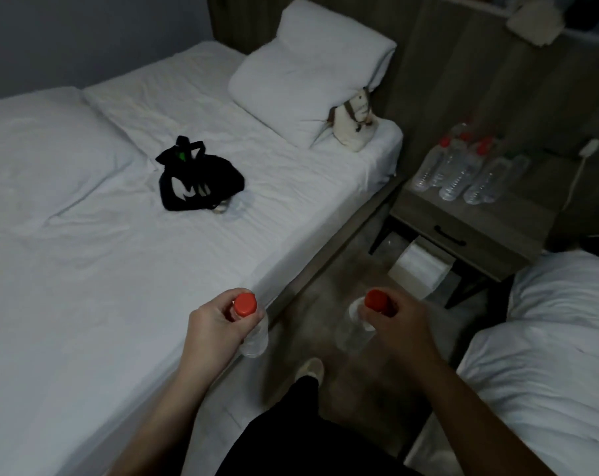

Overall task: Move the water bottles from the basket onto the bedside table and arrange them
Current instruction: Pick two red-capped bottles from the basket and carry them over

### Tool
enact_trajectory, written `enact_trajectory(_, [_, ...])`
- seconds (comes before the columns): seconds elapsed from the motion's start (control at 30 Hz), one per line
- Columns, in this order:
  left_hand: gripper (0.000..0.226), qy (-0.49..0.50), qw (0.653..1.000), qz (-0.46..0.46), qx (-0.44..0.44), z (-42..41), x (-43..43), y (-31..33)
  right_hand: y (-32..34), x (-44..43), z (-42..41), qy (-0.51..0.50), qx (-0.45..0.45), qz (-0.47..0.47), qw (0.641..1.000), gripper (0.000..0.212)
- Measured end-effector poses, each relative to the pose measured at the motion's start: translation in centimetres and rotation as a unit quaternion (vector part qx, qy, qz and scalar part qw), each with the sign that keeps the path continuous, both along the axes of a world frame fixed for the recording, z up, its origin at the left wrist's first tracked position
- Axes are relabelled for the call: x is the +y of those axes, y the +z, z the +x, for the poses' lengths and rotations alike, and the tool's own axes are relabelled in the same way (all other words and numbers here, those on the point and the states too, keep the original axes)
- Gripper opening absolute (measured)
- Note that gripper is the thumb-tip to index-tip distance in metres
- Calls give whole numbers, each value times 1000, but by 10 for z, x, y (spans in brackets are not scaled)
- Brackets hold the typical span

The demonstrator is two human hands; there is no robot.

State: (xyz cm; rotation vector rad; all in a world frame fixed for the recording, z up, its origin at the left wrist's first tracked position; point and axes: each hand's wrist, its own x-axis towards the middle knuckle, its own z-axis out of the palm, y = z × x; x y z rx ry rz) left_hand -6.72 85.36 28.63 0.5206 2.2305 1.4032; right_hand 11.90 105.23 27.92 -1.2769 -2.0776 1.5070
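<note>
- The left hand [215,324] grips a clear plastic water bottle with an orange cap [253,334] by the neck; its fingers [234,312] are closed around the neck just below the cap, and the bottle hangs upright over the edge of the white-sheeted bed [119,269].
- The right hand [392,319] grips a second clear orange-capped bottle [351,333] in the same way, fingers wrapped tight at the neck, above the grey floor [329,290] between the two beds.
- A group of clear plastic bottles, some with orange caps [463,170], stands close together on the grey wooden bedside desk [428,209] ahead.
- A black, collapsed fabric basket with handles [198,180] lies on the bed, well apart from both hands.
</note>
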Motion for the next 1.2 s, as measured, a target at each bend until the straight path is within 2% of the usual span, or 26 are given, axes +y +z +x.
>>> enact_trajectory(0.07, [17, -51, 999, -3, 6, -10, 37, 2, 1, 31, 0, -32, -14, -1, 999, 31])
enact_trajectory(0.17, [14, -101, 995, 4, 5, -28, 95, 8, 11, 75, -7, -65, -18, 21, 997, 22])
enact_trajectory(0.3, [22, -142, 990, -14, 4, -47, 173, 4, 18, 127, -17, -97, -14, 45, 994, 24])
enact_trajectory(0.43, [32, -179, 983, -39, 3, -52, 239, -4, 20, 174, -11, -159, 1, 31, 987, 23])
enact_trajectory(0.57, [39, -228, 971, -36, 64, -46, 296, -2, 25, 215, 1, -194, -4, 39, 980, 25])
enact_trajectory(0.67, [39, -261, 957, -70, 104, -36, 339, -4, 19, 252, 10, -194, -18, 34, 980, 30])
enact_trajectory(0.9, [42, -219, 966, -112, 74, 4, 427, -17, -8, 348, 41, -163, -35, 14, 986, 17])
enact_trajectory(1.07, [37, -189, 971, -111, 99, 42, 494, -5, 2, 427, 69, -137, -13, 14, 990, 19])
enact_trajectory(1.2, [35, -156, 979, -109, 67, 63, 545, -3, 9, 487, 86, -119, -13, 14, 993, 27])
